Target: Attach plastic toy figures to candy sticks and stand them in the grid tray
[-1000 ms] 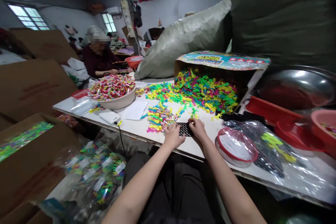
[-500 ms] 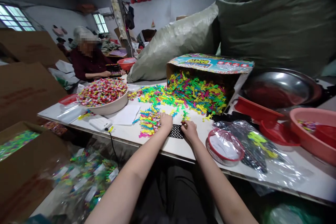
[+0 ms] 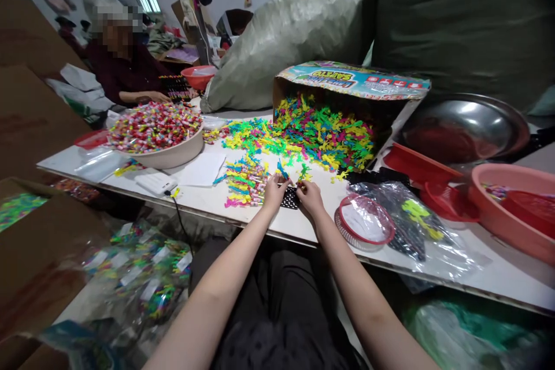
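Observation:
My left hand [image 3: 274, 192] is closed in a pinch over the left end of a black strip with white-looking holes [image 3: 289, 198], which lies on the table. A small blue figure [image 3: 282, 169] is just beyond its fingertips; I cannot tell whether they touch it. My right hand [image 3: 309, 195] is pinched at the strip's right side, close to the left fingertips. What either pinch holds is too small to make out. Left of my hands, candy-like wrapped tubes with colourful plastic figures [image 3: 245, 183] lie in a row. A yellow figure [image 3: 304, 172] is just past my right hand.
An open carton [image 3: 353, 82] spills colourful figures behind my hands. A cream basin [image 3: 173, 156] full of small wrapped pieces stands left. A red basket [image 3: 364, 221], plastic bag [image 3: 437, 237] and pink basin [image 3: 498, 196] are right. A co-worker [image 3: 125, 69] sits at the far left.
The view has tilted downward. My hands have come closer together, their fingertips now almost meeting above the black strip, where before more of it showed between them.

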A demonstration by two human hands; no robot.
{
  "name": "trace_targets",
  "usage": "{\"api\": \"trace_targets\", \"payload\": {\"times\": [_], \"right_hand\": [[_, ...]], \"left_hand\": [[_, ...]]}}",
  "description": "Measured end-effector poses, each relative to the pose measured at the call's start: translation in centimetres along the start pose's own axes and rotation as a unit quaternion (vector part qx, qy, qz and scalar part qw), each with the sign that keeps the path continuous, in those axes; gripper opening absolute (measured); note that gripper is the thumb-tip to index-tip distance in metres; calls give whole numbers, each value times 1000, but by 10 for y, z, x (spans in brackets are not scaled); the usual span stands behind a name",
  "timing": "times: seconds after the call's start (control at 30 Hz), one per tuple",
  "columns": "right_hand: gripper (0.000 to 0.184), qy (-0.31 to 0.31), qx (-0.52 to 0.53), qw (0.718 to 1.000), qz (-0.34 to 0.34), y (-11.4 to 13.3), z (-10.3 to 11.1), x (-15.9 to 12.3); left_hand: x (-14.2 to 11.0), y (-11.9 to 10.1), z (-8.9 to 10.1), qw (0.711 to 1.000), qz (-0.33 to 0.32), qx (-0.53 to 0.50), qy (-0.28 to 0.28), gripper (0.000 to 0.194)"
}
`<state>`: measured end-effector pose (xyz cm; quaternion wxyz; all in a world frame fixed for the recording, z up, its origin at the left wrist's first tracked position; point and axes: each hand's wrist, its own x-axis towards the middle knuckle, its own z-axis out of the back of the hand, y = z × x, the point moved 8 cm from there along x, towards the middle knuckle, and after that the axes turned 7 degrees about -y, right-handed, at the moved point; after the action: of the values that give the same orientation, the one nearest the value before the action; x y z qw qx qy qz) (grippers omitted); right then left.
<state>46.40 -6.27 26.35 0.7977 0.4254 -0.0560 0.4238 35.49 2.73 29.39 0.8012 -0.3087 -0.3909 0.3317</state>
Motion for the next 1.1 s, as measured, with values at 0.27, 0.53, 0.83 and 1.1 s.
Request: {"api": "trace_targets", "payload": {"times": [0.27,0.53,0.83,1.1], "right_hand": [[16,4,32,999,5,-2,-4,3],[17,4,55,998,-13,-5,-5,3],[18,2,76,997,-28,-7,-3,3],[21,-7,104,993,-50,-13,0,1]], "left_hand": [[-2,18,-21,997,42,-53,41,13],[2,21,-33,997,44,-29,51,17],[0,15,-34,995,4,58,78,15],[1,11,-33,989,-19,118,83,20]]}}
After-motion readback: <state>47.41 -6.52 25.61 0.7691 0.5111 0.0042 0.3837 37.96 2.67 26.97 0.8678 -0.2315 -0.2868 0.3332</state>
